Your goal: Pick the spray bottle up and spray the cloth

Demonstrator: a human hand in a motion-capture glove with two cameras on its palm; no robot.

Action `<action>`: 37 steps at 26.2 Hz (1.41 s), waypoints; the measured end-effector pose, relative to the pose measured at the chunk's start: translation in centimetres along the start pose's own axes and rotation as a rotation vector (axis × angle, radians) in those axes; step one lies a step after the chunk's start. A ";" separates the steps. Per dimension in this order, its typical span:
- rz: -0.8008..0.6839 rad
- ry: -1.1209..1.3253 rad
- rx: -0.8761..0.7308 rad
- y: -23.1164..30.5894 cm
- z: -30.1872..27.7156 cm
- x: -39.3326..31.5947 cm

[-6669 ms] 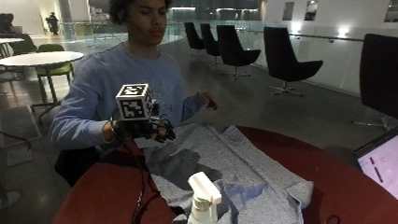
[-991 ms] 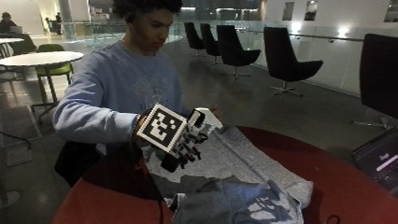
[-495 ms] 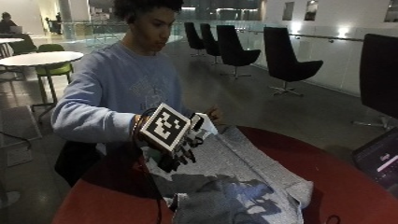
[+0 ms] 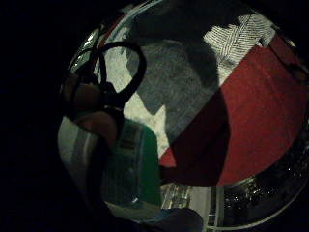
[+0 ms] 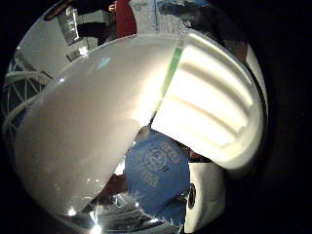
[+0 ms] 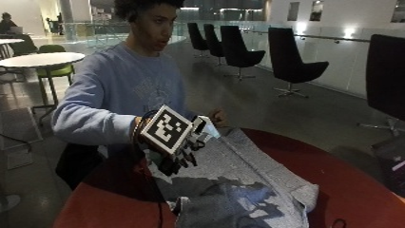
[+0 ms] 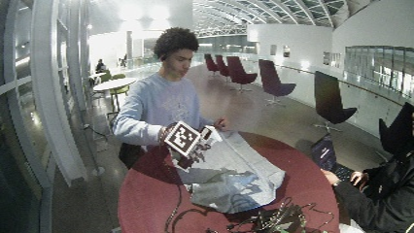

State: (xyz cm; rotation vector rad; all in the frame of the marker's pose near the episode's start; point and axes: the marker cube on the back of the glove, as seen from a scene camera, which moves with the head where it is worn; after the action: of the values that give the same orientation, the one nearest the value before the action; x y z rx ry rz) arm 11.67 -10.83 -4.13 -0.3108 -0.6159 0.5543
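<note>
Gloved fingers of the right hand [image 6: 180,154] curled round a white plastic spray bottle [image 6: 204,129], holding it tilted in the air above the near left part of the round red table [image 6: 114,199]. Only the bottle's white spray head showed past the hand in the outside view, pointing to the right and a little away from the person. The thumb side palm view was filled by that pale ribbed head and smooth white neck [image 5: 146,112], close against the palm. In the little finger side palm view the bottle's body [image 4: 133,169] carried a green label with a barcode, and its lower part looked clear; whether any liquid stood in it could not be told. Below the raised hand a grey knitted cloth [image 6: 253,185] lay spread over the red tabletop, rumpled and folded at its near edge, with the hand's shadow across it. The person's bare left hand [image 6: 217,116] rested at the cloth's far edge, just beyond the bottle, its fingers loosely bent; whether it pinched the cloth could not be told.
</note>
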 end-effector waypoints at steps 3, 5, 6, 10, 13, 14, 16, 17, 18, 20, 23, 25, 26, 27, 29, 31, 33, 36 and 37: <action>0.003 0.004 -0.001 -0.1 0.0 0.2; 0.005 0.017 0.002 -0.2 0.0 0.5; 0.006 0.022 0.001 -0.3 0.0 0.5; 0.006 0.014 -0.004 -0.2 0.2 0.4; 0.008 -0.004 -0.009 0.0 0.3 0.1; 0.009 -0.003 -0.014 0.0 0.3 0.1; 0.008 0.009 -0.024 0.1 0.3 0.3; 0.007 0.017 -0.029 0.1 0.3 0.4; 0.006 0.024 -0.032 0.1 0.3 0.6; 0.005 0.028 -0.035 0.1 0.4 0.6; 0.007 0.006 -0.032 0.0 0.7 0.2; 0.009 -0.005 -0.034 0.0 0.7 -0.1; 0.008 -0.006 -0.037 0.1 0.7 -0.1; 0.007 -0.004 -0.038 0.1 0.7 0.0; 0.006 0.002 -0.035 0.1 0.6 0.1; 0.004 0.001 -0.025 0.1 0.5 0.1; 0.003 -0.006 -0.019 0.1 0.4 0.0; 0.004 -0.011 -0.020 0.2 0.3 -0.1; 0.006 -0.010 -0.019 0.1 0.3 -0.1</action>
State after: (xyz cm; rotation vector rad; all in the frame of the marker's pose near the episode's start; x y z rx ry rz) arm 11.39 -10.72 -3.99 -0.3283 -0.6301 0.5564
